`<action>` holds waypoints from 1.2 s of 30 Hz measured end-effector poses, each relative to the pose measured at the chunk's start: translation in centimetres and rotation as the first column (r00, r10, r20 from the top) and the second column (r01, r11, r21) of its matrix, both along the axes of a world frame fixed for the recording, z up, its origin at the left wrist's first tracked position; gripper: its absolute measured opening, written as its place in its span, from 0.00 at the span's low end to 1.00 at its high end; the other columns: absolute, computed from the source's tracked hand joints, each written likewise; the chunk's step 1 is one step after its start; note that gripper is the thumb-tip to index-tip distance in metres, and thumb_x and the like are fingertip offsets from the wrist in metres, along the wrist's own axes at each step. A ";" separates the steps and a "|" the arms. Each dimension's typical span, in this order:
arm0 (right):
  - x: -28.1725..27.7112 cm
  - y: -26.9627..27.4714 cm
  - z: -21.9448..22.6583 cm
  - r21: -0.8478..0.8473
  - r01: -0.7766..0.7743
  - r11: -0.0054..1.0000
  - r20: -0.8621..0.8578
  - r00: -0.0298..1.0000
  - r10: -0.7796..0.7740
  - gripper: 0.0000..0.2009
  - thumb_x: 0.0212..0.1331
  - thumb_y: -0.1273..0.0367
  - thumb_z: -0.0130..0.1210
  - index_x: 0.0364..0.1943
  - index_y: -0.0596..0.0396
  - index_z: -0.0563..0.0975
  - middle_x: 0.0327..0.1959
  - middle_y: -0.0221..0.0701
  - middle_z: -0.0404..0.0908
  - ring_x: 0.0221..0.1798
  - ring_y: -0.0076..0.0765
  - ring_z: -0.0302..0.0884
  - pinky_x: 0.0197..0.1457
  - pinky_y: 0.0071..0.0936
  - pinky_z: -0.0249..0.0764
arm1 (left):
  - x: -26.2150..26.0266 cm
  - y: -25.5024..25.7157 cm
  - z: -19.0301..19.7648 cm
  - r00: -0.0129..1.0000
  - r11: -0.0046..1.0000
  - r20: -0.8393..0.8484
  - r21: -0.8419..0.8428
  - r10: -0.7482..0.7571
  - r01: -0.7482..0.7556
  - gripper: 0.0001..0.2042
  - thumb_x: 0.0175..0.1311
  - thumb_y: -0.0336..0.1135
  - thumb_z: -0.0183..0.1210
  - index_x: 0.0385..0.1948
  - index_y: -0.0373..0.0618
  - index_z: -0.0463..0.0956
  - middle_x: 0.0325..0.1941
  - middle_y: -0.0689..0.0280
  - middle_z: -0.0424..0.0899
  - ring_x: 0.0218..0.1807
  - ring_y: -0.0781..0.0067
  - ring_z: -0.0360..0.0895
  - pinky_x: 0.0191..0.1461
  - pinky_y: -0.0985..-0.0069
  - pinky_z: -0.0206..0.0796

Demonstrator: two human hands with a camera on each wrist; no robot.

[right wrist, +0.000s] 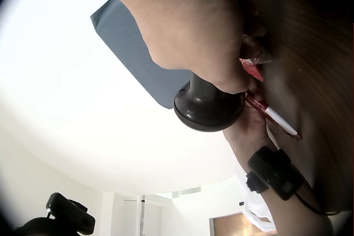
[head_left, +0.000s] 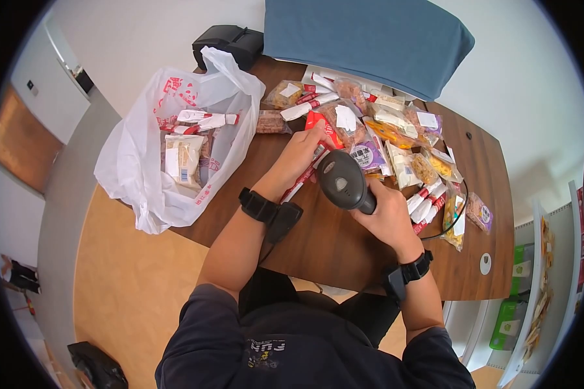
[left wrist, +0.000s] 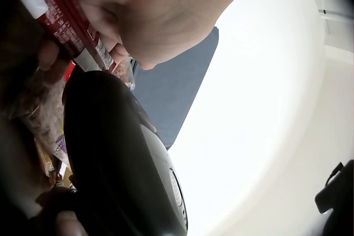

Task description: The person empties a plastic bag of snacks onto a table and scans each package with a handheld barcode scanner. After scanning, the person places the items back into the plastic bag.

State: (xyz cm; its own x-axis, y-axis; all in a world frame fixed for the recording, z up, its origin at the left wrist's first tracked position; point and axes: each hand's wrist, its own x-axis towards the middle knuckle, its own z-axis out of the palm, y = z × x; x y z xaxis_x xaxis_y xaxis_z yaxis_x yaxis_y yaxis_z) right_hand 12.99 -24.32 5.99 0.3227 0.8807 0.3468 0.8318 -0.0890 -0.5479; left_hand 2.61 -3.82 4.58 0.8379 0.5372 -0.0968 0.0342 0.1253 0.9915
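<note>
My left hand (head_left: 298,154) grips a slim red-and-white snack packet (left wrist: 62,21) over the table, and a printed barcode shows on it in the left wrist view. A black handheld barcode scanner (head_left: 341,181) is held by its handle in my right hand (head_left: 389,212). Its head is right beside the packet, overlapping part of it in the head view. Just beyond both hands lies a pile of bagged snacks (head_left: 368,155), many with white labels. To the left, a white plastic bag (head_left: 126,172) stands open with several packets (head_left: 183,157) inside.
At the back of the wooden table (head_left: 480,155) are a blue-grey cloth-covered object (head_left: 363,45) and a black device (head_left: 227,44). The scanner's cable (head_left: 457,217) runs along the right side. Shelves with goods (head_left: 532,285) stand right of the table.
</note>
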 end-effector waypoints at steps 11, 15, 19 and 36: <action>0.0 0.1 0.1 -0.003 0.015 1.000 -0.022 1.000 -0.015 0.20 0.46 0.65 0.68 0.44 0.55 0.78 0.33 0.43 0.84 0.37 0.52 0.83 0.41 0.40 0.79 | 0.5 0.5 -1.0 0.997 0.999 0.064 0.044 -0.034 0.031 0.13 0.73 0.42 0.52 0.39 0.42 0.78 0.32 0.67 0.82 0.31 0.87 0.74 0.31 0.85 0.67; -0.2 0.1 0.4 -0.029 0.023 0.999 -0.052 0.998 -0.025 0.20 0.46 0.65 0.68 0.44 0.55 0.78 0.33 0.42 0.84 0.37 0.51 0.84 0.41 0.40 0.79 | -0.4 0.9 0.9 0.966 0.959 0.152 0.159 0.209 -0.233 0.11 0.72 0.38 0.54 0.39 0.40 0.79 0.35 0.66 0.83 0.34 0.83 0.75 0.38 0.81 0.67; -0.2 0.1 0.2 -0.035 0.012 0.999 -0.037 0.999 -0.013 0.20 0.46 0.65 0.69 0.44 0.55 0.78 0.33 0.42 0.84 0.37 0.51 0.84 0.41 0.40 0.79 | -3.1 2.5 3.7 0.657 0.077 0.642 0.689 0.396 -0.720 0.08 0.68 0.31 0.55 0.44 0.44 0.81 0.43 0.65 0.84 0.45 0.66 0.78 0.53 0.71 0.65; -0.4 0.0 0.2 -0.029 -0.030 0.999 0.005 1.000 0.030 0.20 0.46 0.63 0.69 0.45 0.53 0.79 0.33 0.42 0.85 0.37 0.51 0.83 0.41 0.40 0.79 | -1.8 5.3 -1.3 0.706 0.088 0.507 0.779 0.494 -0.621 0.13 0.60 0.20 0.52 0.42 0.47 0.81 0.54 0.59 0.77 0.58 0.51 0.71 0.61 0.60 0.62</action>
State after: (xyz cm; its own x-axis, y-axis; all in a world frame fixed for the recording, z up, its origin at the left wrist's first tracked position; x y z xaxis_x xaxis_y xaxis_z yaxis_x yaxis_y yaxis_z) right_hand 12.60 -24.33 6.20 0.2938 0.8998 0.3226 0.8374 -0.0795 -0.5408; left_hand 0.81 1.48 3.32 0.2248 0.5451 0.8077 0.2838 -0.8296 0.4809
